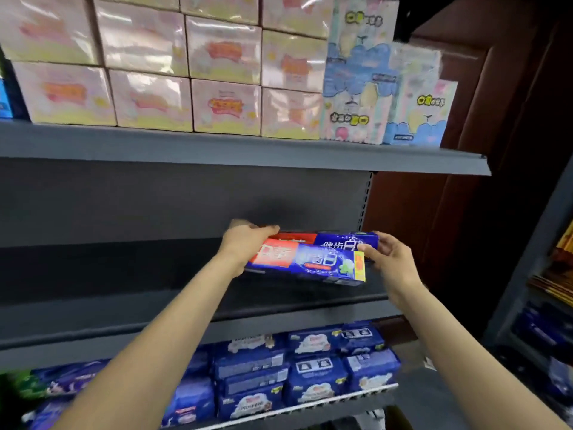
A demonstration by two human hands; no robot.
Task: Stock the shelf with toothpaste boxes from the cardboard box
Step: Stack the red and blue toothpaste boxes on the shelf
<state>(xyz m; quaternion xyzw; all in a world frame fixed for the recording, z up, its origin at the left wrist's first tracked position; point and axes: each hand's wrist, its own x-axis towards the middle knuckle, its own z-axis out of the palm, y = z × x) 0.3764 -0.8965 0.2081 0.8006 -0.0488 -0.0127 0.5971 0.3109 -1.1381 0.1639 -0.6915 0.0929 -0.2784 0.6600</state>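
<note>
I am looking at a dark grey metal store shelving unit [217, 150] whose middle shelf [124, 308] runs across the view at the height of my hands. My left hand [245, 243] has its fingers curled over the red end of two long blue-and-red toothpaste boxes [313, 259], and my right hand [389, 259] pinches the opposite end, thumb on the front face by the yellow patch, fingers behind. The boxes lie one behind the other, lengthwise between the two hands, near the right end of the middle shelf — the front one is tilted, its face turned up toward me. I cannot tell whether the boxes touch the shelf board or hang just above it, since the picture is blurred there.

Both bare forearms reach in from the lower edge of the view. Behind the boxes stands the grey back panel of the unit, with a perforated upright post [366, 200] at its right edge.

On the shelf above sit stacked pink and cream plastic-wrapped packs [148, 66], two rows high, and to their right taller pale blue and white packs with cloud drawings [366, 76]. On the shelf below lie dark blue plastic packs with white labels [313, 364], piled behind a white wire front rail [310, 405]. A reddish-brown wall panel [465, 197] rises to the right of the unit — and beyond it, at the frame's edge, another shelf holds blurred goods.
</note>
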